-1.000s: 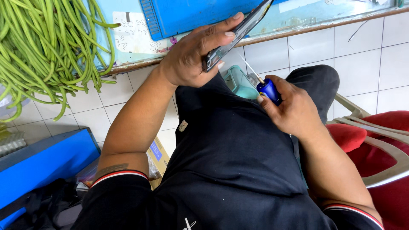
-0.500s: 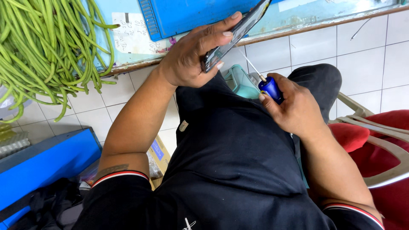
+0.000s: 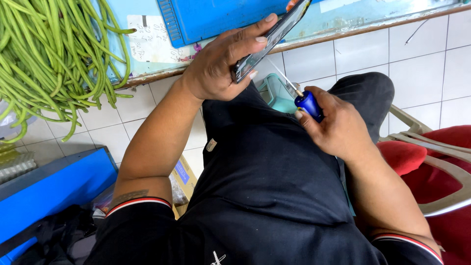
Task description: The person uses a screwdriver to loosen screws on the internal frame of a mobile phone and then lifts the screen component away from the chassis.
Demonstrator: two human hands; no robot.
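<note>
My left hand (image 3: 221, 68) holds a dark smartphone (image 3: 274, 37) edge-on, thumb along its upper side, raised above my lap. My right hand (image 3: 338, 125) grips a small screwdriver with a blue handle (image 3: 309, 104); its thin metal shaft (image 3: 282, 78) points up and left toward the phone's lower edge, close to it. Whether the tip touches the phone cannot be told. I sit in black clothes, with a teal object (image 3: 279, 93) on my lap just under the tool.
A bundle of long green beans (image 3: 49, 54) hangs at the upper left over a light-blue counter edge (image 3: 343, 32). A blue crate (image 3: 211, 17) sits above. A blue box (image 3: 44, 191) is at the lower left, a red plastic chair (image 3: 436, 162) to the right, white floor tiles around.
Both hands stay almost in place. The screwdriver in my right hand has shifted slightly, its shaft still aimed at the phone's edge.
</note>
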